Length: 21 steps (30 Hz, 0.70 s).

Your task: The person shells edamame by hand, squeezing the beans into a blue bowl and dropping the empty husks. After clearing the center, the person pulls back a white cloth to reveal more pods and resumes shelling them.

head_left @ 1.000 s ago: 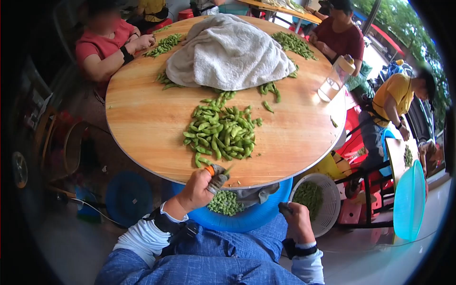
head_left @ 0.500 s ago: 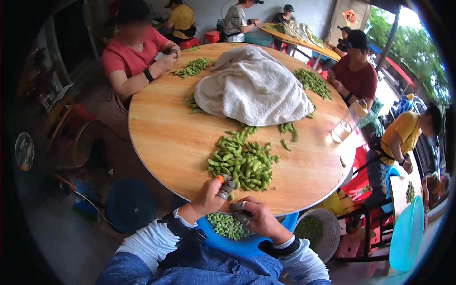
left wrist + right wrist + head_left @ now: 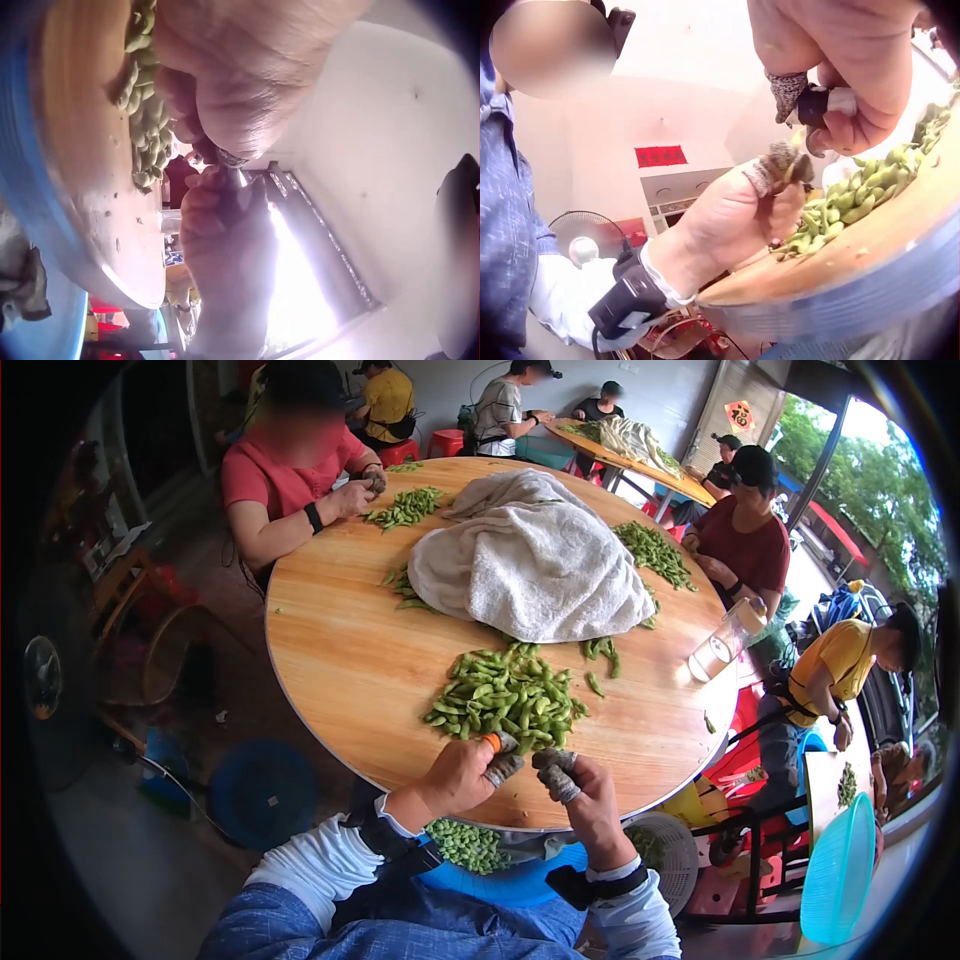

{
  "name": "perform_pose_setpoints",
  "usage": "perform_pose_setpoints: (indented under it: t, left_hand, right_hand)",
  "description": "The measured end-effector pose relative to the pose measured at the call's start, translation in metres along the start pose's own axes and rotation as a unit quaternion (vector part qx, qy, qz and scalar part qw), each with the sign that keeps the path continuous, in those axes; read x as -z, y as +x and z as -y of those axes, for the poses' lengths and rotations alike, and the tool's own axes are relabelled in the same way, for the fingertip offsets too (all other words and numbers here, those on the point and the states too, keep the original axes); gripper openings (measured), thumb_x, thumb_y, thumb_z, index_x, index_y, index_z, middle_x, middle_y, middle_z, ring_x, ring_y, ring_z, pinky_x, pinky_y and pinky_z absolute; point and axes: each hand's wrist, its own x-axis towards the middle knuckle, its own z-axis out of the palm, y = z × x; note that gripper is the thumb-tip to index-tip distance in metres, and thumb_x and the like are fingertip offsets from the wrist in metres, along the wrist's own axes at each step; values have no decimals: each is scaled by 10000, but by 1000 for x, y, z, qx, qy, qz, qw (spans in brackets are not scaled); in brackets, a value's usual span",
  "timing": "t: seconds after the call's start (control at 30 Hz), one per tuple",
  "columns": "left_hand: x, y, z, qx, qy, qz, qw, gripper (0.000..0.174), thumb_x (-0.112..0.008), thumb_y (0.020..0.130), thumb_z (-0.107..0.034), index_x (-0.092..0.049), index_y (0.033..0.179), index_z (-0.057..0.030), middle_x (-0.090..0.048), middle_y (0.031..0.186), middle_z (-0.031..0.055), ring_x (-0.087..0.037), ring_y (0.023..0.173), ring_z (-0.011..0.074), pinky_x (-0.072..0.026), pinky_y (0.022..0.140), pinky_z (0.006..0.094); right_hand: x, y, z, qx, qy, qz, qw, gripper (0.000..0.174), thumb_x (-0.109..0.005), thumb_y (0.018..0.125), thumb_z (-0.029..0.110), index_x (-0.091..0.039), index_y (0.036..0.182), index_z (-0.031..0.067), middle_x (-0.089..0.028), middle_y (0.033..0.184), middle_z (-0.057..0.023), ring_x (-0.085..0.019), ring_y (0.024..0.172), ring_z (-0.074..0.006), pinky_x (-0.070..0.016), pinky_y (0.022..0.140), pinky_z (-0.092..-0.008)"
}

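Note:
A green soybean pod (image 3: 788, 172) shows between the covered fingertips of my left hand (image 3: 462, 775), which pinches it at the near edge of the table. Its thumb and finger wear grey patterned covers, and an orange band shows beside them. My right hand (image 3: 592, 800) is close beside it, fingers curled, its covered tips facing the left fingertips; I cannot tell whether they grip the pod too. In the right wrist view a black and white wrap (image 3: 821, 105) circles one of its fingers. Just beyond both hands lies a pile of soybean pods (image 3: 505, 695).
Below the round wooden table's (image 3: 340, 650) near edge, a blue basin (image 3: 530, 885) contains shelled beans (image 3: 468, 847). A white towel (image 3: 525, 560) covers the table's middle. At right stand a clear bottle (image 3: 715, 650) and a white basket (image 3: 670, 850). Other people sit around.
My right hand has come up from above the basket to beside the left. Both hands now reach further over the table edge. The head view has tilted upward.

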Motion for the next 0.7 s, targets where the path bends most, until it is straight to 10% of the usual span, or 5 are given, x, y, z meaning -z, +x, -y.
perform_pose_setpoints:
  t: [0.43, 0.7]
  left_hand:
    - [5, 83, 13, -176, 197, 42, 964, 214, -551, 564, -61, -510, 764, 6, -515, 674, 148, -527, 640, 328, -425, 574, 392]
    - [14, 87, 37, -130, 274, 26, 952, 172, -564, 551, -71, -512, 707, -24, -511, 653, 118, -532, 633, 285, -427, 562, 374]
  right_hand:
    - [31, 74, 16, 31, -44, 10, 998, 159, -524, 829, 110, -572, 913, -15, -551, 757, 34, -442, 666, -35, -363, 570, -190]
    - [20, 112, -2, 15, 28, 57, 998, 179, -535, 824, 167, -581, 921, 24, -548, 771, 53, -442, 654, -30, -354, 578, -180]
